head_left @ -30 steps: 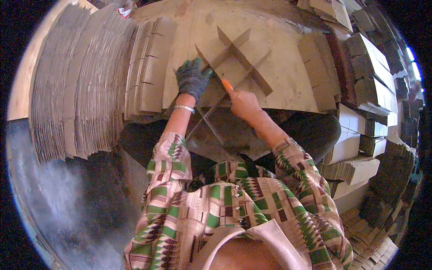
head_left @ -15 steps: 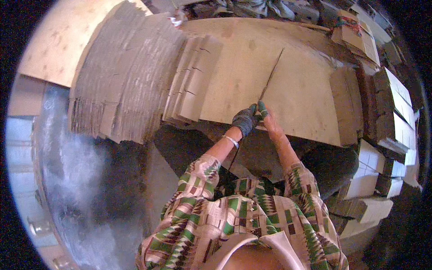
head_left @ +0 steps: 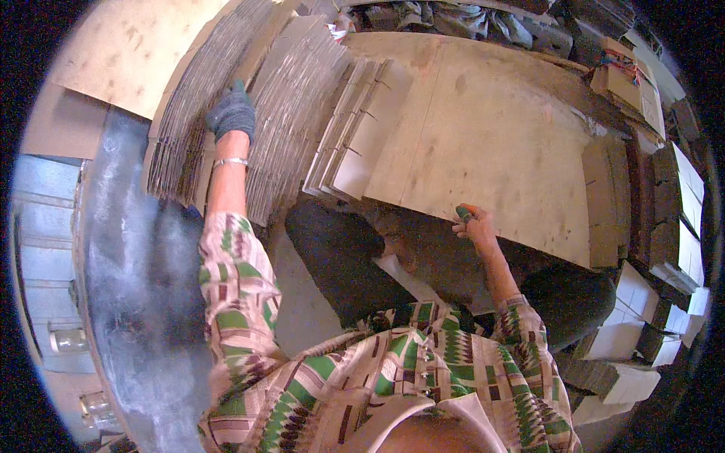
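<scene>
Two hands in view: left hand (head_left: 232, 113) in a dark grey glove with a green fingertip; right hand (head_left: 479, 225) mostly bare, with green and orange coverings on its thumb and a finger.
Left grip: set down on top of the large cardboard stack (head_left: 294, 83), beside a gap between its sections; whether the fingers are clenched on a sheet cannot be told.
Right grip: loosely curled at the near edge of the bench (head_left: 483, 128), well apart from the left; whether it pinches anything cannot be told.
Cardboard stack: many thin brown sheets packed face to face, edges upward, filling the left side of the scene from near to far.
Slotted sheets (head_left: 370, 136): a smaller set just right of the large stack, with short slits cut into their edges.
Bench: pale wooden top with faint dark spots, stretching from the slotted sheets to more upright cardboard (head_left: 606, 200) on the right.
Far right: a bundle (head_left: 623, 75) with red and blue ties; nearer, pale cartons (head_left: 687, 181) in piles.
Person: shirt (head_left: 408, 362) patterned in green, brown and cream; pale bracelet (head_left: 230, 161) on the left wrist; dark-clad leg (head_left: 332, 241) by the bench's near edge.
Near left: smooth, streaky blue-grey floor (head_left: 143, 264).
</scene>
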`<state>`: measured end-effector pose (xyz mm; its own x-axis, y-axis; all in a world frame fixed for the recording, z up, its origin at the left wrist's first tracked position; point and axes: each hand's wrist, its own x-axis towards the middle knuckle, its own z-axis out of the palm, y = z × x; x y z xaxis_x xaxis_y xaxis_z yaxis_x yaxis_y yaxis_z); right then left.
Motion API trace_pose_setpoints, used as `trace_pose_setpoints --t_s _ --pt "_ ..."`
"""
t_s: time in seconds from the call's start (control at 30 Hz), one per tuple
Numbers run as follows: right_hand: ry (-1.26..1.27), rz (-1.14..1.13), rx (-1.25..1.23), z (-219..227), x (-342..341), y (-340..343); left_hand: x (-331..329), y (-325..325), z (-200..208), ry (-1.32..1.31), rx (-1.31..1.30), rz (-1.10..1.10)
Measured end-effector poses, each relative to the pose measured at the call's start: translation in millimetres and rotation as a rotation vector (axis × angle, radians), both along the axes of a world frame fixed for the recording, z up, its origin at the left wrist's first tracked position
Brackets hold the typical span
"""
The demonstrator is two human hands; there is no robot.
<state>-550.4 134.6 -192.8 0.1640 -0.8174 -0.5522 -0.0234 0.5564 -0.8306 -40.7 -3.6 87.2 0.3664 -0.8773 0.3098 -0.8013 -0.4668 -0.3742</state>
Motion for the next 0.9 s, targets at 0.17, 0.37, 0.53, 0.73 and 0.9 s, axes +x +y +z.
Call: trace_pose_setpoints --t_s 0.17,0.37,0.53,0.73,0.9 --pt "0.05 0.003 -0.041 1.1 -42.1 3.0 18.7 -8.9 -62.0 0.279 0.086 -0.036" --pt "0.884 0.044 -0.394 32.8 -138.4 -20.5 -18.6 6.4 -72.9 -0.019 -0.08 0.013" --pt "1.872 0.116 -0.462 82.2 -246.5 -12.3 -110.5 74.9 -162.3 -0.049 0.15 -0.239" --pt "1.945 0.195 0.024 122.0 -329.8 -4.0 -88.1 97.1 -253.4 0.334 0.142 -0.218" --pt "1.931 -0.018 -0.595 101.4 -392.2 10.1 -96.0 77.5 -243.0 0.738 -0.165 -0.241"
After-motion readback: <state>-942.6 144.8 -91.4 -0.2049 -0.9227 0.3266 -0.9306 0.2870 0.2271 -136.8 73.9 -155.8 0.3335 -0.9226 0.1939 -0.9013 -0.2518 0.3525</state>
